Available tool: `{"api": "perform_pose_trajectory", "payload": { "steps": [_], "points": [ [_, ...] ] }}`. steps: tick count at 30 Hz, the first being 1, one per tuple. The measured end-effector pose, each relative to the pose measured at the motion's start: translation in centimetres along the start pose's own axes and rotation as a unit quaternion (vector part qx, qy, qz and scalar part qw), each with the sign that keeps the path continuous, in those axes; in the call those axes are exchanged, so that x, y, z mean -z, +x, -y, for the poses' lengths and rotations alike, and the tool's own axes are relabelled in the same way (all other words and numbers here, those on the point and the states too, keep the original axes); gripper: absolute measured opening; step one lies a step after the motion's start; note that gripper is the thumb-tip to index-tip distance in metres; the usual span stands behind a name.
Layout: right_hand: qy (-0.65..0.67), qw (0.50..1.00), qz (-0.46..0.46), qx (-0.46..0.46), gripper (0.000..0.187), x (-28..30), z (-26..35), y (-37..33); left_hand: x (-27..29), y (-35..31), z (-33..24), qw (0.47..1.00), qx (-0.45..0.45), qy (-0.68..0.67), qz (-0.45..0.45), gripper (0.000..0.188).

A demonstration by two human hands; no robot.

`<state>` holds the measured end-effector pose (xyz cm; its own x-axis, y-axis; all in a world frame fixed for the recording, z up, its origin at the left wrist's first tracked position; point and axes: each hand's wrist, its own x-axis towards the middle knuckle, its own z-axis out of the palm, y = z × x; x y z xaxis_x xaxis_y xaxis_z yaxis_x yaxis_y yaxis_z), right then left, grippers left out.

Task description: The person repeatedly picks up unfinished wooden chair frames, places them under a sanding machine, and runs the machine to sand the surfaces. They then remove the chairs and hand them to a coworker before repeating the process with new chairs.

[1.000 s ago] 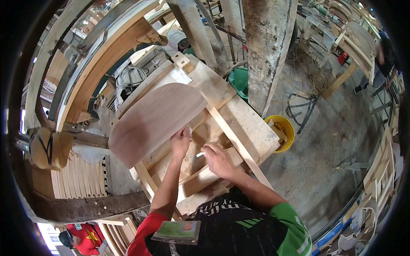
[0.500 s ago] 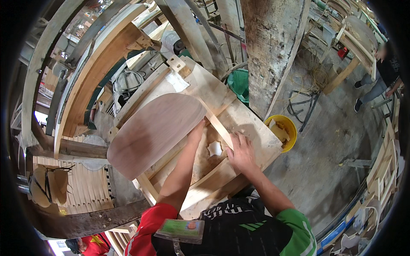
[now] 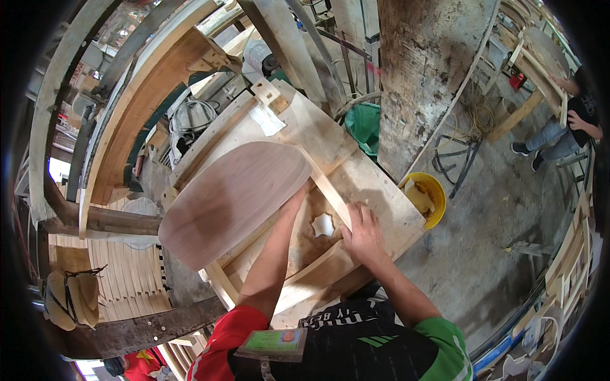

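Note:
A broad brown wooden panel point(image 3: 235, 200) with rounded corners lies slantwise across a pale wooden frame point(image 3: 327, 185) on the workbench. My left hand point(image 3: 293, 200) is at the panel's right edge, its fingers tucked beneath and partly hidden, gripping that edge. Over the frame's near right corner my right hand point(image 3: 365, 233) is closed, thumb on the inner side and fingers across the rail. Between my hands, a star-shaped hole point(image 3: 323, 224) shows in the bench top.
A yellow bucket point(image 3: 433, 206) with scraps stands right of the bench, near a thick scuffed post point(image 3: 426, 82). A green bag point(image 3: 363, 129) hangs behind. Curved timber point(image 3: 117, 127) rises at left. Another person point(image 3: 581, 114) stands far right; stacked slats point(image 3: 124, 273) lie lower left.
The view has shifted slightly, while my hands keep their places on the panel and frame. At far right, the other person's hands and legs have moved.

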<state>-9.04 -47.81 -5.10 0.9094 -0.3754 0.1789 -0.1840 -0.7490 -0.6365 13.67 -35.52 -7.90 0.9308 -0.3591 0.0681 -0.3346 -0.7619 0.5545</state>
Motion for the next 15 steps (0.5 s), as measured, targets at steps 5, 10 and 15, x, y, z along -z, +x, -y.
{"api": "perform_pose_trajectory", "payload": {
  "steps": [5,10,15],
  "points": [
    [0.0,1.0,0.005,-0.004,0.063,0.1,0.1,-0.1,-0.1,0.7,0.2,1.0,0.0,0.007,-0.014,0.034],
    [-0.001,1.0,0.007,-0.018,0.064,0.2,0.1,0.0,0.3,2.1,-0.1,1.0,0.0,0.01,-0.026,0.031],
    [-0.005,1.0,0.022,-0.021,0.063,0.4,0.2,0.0,1.3,4.1,0.0,0.999,0.003,0.005,-0.04,0.029]
  ]
}}
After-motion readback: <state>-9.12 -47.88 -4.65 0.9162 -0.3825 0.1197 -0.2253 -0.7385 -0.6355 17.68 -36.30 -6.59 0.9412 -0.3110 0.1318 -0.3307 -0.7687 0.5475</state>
